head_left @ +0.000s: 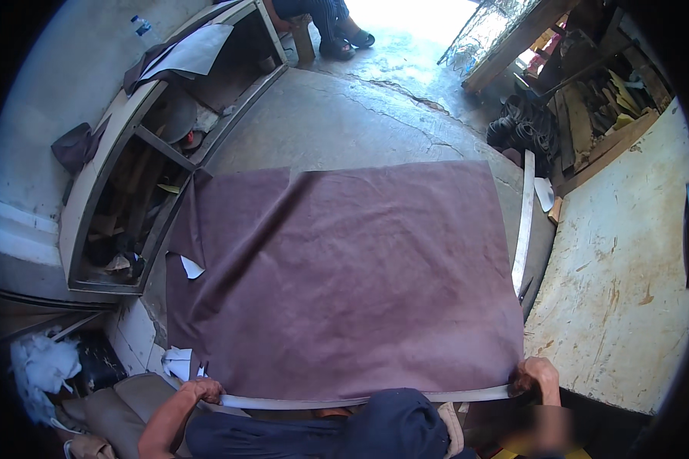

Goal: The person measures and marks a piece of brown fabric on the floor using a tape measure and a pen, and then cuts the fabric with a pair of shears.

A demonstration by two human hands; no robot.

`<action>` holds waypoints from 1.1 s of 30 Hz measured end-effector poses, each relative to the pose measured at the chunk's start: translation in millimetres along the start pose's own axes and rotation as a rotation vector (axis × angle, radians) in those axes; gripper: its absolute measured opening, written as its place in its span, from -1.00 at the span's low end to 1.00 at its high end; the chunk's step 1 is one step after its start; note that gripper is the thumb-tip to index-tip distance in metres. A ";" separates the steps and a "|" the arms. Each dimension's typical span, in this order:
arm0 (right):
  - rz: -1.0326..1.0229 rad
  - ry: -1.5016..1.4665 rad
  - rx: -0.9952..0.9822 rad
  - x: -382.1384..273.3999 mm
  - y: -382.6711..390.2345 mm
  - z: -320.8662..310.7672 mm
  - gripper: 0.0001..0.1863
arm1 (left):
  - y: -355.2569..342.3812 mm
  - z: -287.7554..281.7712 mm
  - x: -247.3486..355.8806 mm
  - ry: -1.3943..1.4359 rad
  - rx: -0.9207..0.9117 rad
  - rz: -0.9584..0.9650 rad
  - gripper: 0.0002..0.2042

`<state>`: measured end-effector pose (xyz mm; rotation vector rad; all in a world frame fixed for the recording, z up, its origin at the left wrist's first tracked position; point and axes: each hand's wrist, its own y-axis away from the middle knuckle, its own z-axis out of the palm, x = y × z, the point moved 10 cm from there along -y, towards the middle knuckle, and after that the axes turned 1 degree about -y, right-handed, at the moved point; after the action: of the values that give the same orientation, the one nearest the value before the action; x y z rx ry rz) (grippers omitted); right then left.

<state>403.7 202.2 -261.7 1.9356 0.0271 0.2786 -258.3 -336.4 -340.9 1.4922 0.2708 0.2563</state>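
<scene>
A large maroon leather-like sheet [375, 283] lies spread on the floor in front of me, with a long diagonal crease on its left side. Its near-left corner is by my left hand [204, 390], which is closed on the near edge. At the near-right corner, my right hand [538, 373] is closed with its fingers curled on the edge. A long pale strip [298, 402] runs along this edge between both hands; whether it is a ruler or the sheet's folded underside I cannot tell. A small slim dark-and-white object [201, 370] is beside my left hand.
A low open-fronted cabinet [142, 130] stands at left. A long pale straight strip [524, 229] lies right of the sheet, beside a stained board [620, 268]. White scraps [177, 362] and white stuffing [46, 367] are near left. Another person's feet [337, 47] are at the back.
</scene>
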 end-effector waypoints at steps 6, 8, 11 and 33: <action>-0.105 0.305 0.075 -13.0 -13.3 -49.9 -0.64 | 35.3 -24.2 -76.1 -0.068 0.207 -0.262 -0.58; -0.222 0.469 0.423 -3.5 -51.5 -94.7 -0.65 | 46.0 -107.6 -88.0 0.129 0.406 -0.217 -0.56; -0.390 0.136 0.533 -107.8 -33.0 -192.3 -0.74 | 109.5 -233.9 -122.8 0.335 0.910 -0.245 -0.75; -0.220 -0.115 0.918 -170.9 -170.0 -157.6 -0.34 | -32.4 -317.8 -83.2 0.666 1.430 -0.656 -0.41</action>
<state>224.3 384.4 -394.2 2.8251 0.3413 -0.0135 -442.4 -66.9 -390.5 2.5285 1.7124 -0.0329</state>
